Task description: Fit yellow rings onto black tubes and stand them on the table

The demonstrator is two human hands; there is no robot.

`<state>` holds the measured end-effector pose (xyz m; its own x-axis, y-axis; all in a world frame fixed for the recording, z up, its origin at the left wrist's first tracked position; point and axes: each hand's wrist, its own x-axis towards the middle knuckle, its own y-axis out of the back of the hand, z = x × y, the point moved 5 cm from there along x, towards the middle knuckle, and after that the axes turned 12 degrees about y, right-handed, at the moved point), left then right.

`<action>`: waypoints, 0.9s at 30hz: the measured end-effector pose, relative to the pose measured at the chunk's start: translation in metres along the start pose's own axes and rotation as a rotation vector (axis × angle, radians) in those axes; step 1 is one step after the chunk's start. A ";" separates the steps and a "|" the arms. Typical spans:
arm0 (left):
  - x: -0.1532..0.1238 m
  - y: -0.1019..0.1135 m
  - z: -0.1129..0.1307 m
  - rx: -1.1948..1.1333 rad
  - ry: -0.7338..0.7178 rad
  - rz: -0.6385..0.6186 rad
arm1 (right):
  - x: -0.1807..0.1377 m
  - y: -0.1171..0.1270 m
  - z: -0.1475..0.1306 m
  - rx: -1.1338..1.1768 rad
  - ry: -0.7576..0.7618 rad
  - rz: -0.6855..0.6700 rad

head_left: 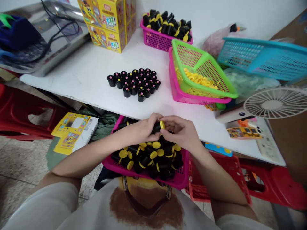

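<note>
My left hand (143, 130) is wrapped round a small black cup (156, 127) that lies on its side, its yellow lid (162, 125) facing right. On that lid, the thumb and fingers of my right hand (182, 130) are closed. Both hands are above a magenta basket (184, 180) on my lap. Many black cups with yellow caps (153, 155) fill it in a jumble. Just beyond, on the white table, a cluster of upright black cups (140, 94) shows pink, yellow and blue dots inside.
Yellow printed boxes (107, 27) are stacked at the back. Further right are a magenta basket of black cups (158, 41), a green basket (203, 94) with yellow pieces, a blue basket (259, 60) and a fan (272, 103). A metal tray (48, 65) occupies the left.
</note>
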<state>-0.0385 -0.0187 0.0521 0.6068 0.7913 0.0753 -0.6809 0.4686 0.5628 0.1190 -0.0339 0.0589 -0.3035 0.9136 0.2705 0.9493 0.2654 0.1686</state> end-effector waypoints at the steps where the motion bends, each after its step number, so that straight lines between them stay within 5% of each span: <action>1: -0.004 -0.003 0.006 -0.009 0.024 -0.031 | -0.006 0.000 -0.003 0.038 -0.009 -0.001; 6: -0.020 -0.012 0.018 -0.008 0.179 -0.040 | -0.025 0.003 -0.019 0.002 0.053 -0.093; 10: -0.030 -0.027 0.013 0.019 0.230 -0.011 | -0.034 -0.001 -0.038 -0.337 0.263 -0.227; 14: -0.035 -0.033 0.016 -0.059 0.286 -0.020 | -0.046 -0.008 -0.052 -0.608 0.447 -0.134; 17: -0.036 -0.027 0.028 -0.200 0.283 -0.040 | -0.056 -0.010 -0.057 -0.658 0.518 -0.050; 21: -0.042 -0.019 0.037 -0.405 0.252 -0.081 | -0.062 -0.017 -0.059 -0.693 0.668 -0.105; 27: -0.050 -0.046 0.037 -1.021 0.277 -0.232 | -0.064 -0.030 -0.048 -0.593 0.669 -0.072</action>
<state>-0.0223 -0.0945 0.0526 0.7383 0.6423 -0.2057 -0.6591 0.6226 -0.4217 0.1065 -0.1154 0.0824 -0.5212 0.4815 0.7046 0.7836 -0.0571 0.6186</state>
